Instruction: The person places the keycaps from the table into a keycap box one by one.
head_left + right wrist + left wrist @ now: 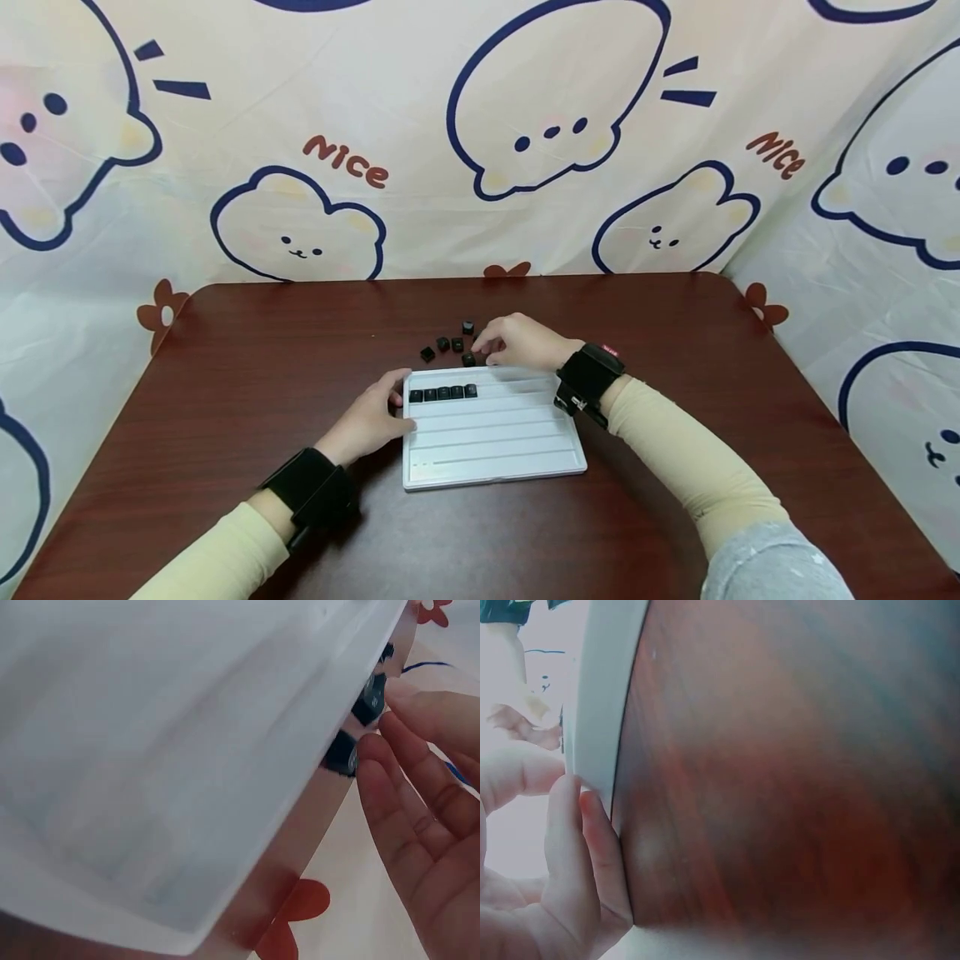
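A white ridged tray (487,442) lies on the table, with a short row of black keycaps (444,393) in its upper left channel. My left hand (372,421) holds the tray's left edge, thumb near the rim and fingers bent by the corner. In the left wrist view, fingertips (564,787) meet the tray's side wall (600,697). Beyond the far rim, my right hand (525,342) reaches down among loose black keycaps (457,344). The right wrist view shows its fingertips (367,750) beside a keycap (369,699), thumb and fingers apart; no firm grip shows.
The brown table (300,333) extends around the tray, its far edge against a patterned cloth (420,125). Several loose keycaps lie scattered behind the tray, left of the right hand. A black wrist band (588,379) on the right arm overhangs the tray's right side.
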